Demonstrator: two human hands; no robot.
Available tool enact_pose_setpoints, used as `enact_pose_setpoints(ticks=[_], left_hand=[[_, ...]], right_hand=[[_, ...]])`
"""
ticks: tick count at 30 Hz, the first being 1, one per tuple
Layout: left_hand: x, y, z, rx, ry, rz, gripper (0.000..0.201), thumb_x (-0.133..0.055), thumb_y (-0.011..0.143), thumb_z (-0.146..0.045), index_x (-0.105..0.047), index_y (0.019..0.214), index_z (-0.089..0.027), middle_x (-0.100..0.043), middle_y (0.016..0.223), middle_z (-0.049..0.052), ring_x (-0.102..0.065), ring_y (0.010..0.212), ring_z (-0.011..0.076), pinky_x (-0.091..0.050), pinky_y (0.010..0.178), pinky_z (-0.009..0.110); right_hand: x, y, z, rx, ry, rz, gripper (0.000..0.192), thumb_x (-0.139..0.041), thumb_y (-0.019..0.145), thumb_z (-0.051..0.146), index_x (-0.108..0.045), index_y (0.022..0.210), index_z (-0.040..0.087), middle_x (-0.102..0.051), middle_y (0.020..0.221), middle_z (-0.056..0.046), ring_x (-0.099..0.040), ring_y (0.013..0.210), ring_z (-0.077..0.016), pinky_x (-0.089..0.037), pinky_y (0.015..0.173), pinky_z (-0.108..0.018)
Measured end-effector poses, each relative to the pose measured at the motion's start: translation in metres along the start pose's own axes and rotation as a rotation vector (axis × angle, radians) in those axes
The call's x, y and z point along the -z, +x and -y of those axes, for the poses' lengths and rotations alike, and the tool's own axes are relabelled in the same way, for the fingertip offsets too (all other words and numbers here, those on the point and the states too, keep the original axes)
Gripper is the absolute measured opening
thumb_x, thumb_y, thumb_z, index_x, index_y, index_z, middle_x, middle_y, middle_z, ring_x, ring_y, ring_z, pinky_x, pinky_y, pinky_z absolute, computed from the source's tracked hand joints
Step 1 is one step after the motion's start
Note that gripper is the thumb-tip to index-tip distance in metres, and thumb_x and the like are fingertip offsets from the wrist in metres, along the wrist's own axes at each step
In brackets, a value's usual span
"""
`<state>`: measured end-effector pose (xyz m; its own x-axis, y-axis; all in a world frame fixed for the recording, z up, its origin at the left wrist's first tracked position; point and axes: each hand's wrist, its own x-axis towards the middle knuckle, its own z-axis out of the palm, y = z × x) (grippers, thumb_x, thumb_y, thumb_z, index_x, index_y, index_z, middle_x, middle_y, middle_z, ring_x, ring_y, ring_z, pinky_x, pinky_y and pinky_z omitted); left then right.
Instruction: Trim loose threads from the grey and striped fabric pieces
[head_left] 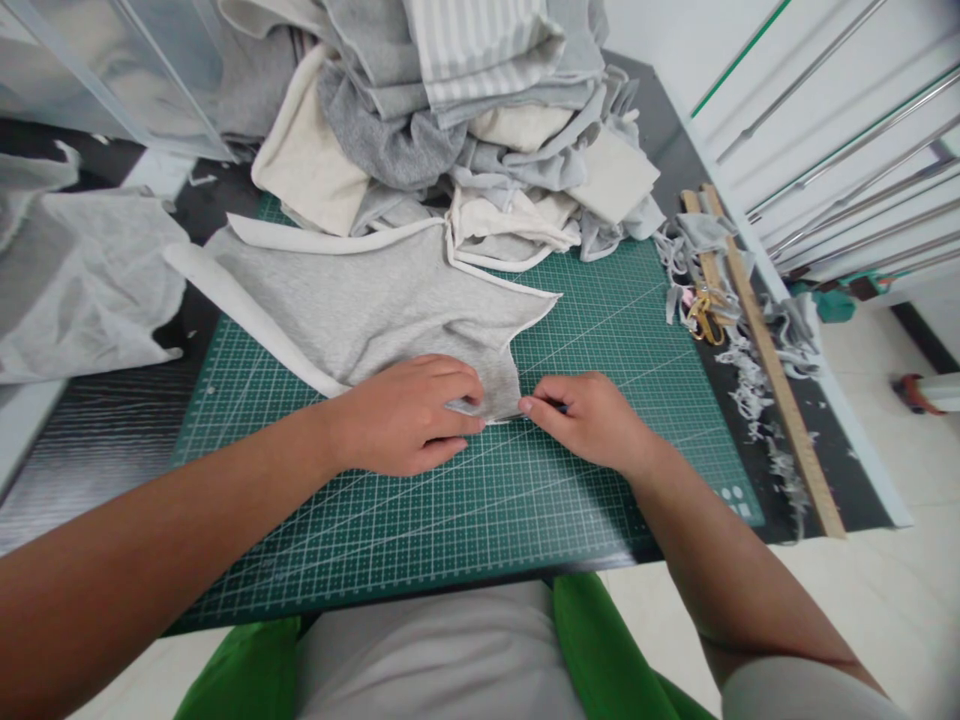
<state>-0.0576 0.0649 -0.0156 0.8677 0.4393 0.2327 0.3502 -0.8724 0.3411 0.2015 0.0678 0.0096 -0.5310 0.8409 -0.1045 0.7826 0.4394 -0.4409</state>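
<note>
A light grey knit fabric piece [360,300] with white bound edges lies spread on the green cutting mat [450,520]. My left hand [409,415] rests on the fabric's near edge, palm down, fingers stretched out and a little apart. At the fabric's near right corner, my right hand [589,415] is closed, thumb and forefinger pinched together. A small dark object shows between its fingers, mostly hidden, so its kind is unclear. The fingertips meet the fabric corner or come very close to it; I cannot tell which.
Behind the fabric rises a heap of grey, cream and striped cloth pieces [450,130]. Pale fabric [82,270] lies at the left. Along the right edge are gold-handled scissors [703,315], a wooden strip [780,380] and cloth scraps [750,390]. Metal rods [847,170] stand beyond the table.
</note>
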Motion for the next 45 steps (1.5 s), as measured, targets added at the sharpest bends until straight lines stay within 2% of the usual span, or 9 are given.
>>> enact_pose_setpoints(ticks=[23,45], left_hand=[[0.0009,0.0001,-0.0006,-0.001,0.0,0.007,0.026,-0.054,0.09,-0.031,-0.068,0.111,-0.024,-0.058,0.116,0.008,-0.05,0.113,0.025,-0.042,0.099,0.045],[0.0012,0.0,-0.0009,-0.002,-0.002,0.0,0.025,-0.055,0.089,-0.031,-0.068,0.109,-0.024,-0.058,0.115,0.008,-0.05,0.113,0.0251,-0.043,0.097,0.045]], right_hand=[[0.0034,-0.0009,-0.0041,-0.017,-0.004,-0.01,0.04,-0.051,0.09,0.043,-0.055,0.06,0.019,-0.05,0.052,0.004,-0.043,0.05,-0.0088,-0.025,0.053,-0.026],[0.0018,-0.0008,-0.0043,-0.01,-0.019,-0.015,0.039,-0.049,0.092,0.044,-0.06,0.064,0.019,-0.053,0.053,0.002,-0.046,0.051,-0.0101,-0.026,0.053,-0.026]])
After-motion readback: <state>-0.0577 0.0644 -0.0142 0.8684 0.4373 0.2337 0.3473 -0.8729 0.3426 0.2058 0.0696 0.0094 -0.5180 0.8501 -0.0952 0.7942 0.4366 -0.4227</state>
